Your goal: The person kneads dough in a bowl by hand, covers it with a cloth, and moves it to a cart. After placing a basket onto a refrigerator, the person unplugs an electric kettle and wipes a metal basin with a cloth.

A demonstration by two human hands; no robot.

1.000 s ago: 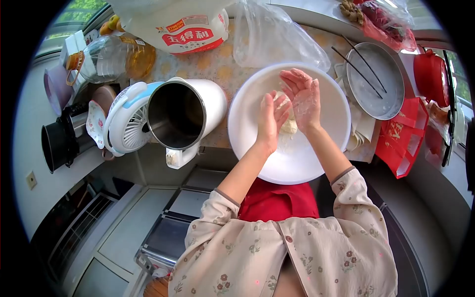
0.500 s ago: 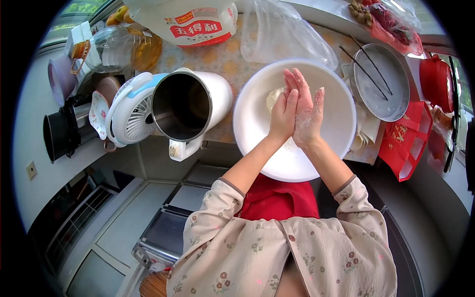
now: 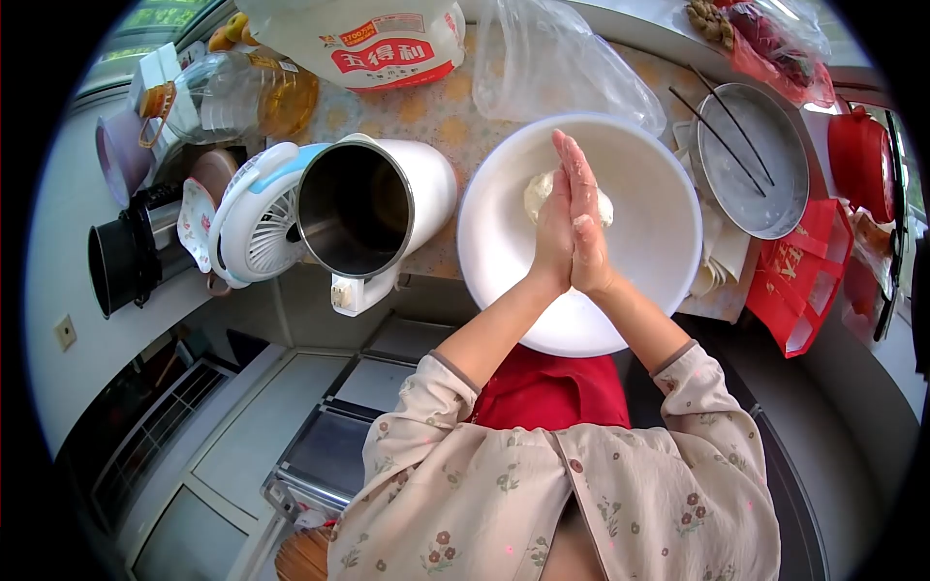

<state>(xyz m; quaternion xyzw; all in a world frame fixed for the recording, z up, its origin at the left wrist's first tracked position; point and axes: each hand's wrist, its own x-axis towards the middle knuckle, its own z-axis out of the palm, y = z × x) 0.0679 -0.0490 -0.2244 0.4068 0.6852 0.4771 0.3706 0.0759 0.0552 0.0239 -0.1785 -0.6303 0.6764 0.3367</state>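
Note:
My left hand (image 3: 554, 232) and my right hand (image 3: 585, 232) press palm to palm above a large white bowl (image 3: 668, 242). The fingers of both are straight and point away from me, with white flour or dough residue on the right ones. Nothing shows between the palms. Below them in the bowl lies a pale lump of dough (image 3: 536, 197), partly hidden behind the hands.
Left of the bowl stand a white pitcher (image 3: 431, 189) with a dark inside and a small fan (image 3: 266, 228). Behind are an oil bottle (image 3: 252, 95), a flour bag (image 3: 387, 48) and a clear plastic bag (image 3: 562, 73). A metal pan (image 3: 751, 194) with chopsticks sits at right.
My right hand has turned from a slanted, half-open pose to lie flat against the left palm. More of the dough shows to the right of the hands.

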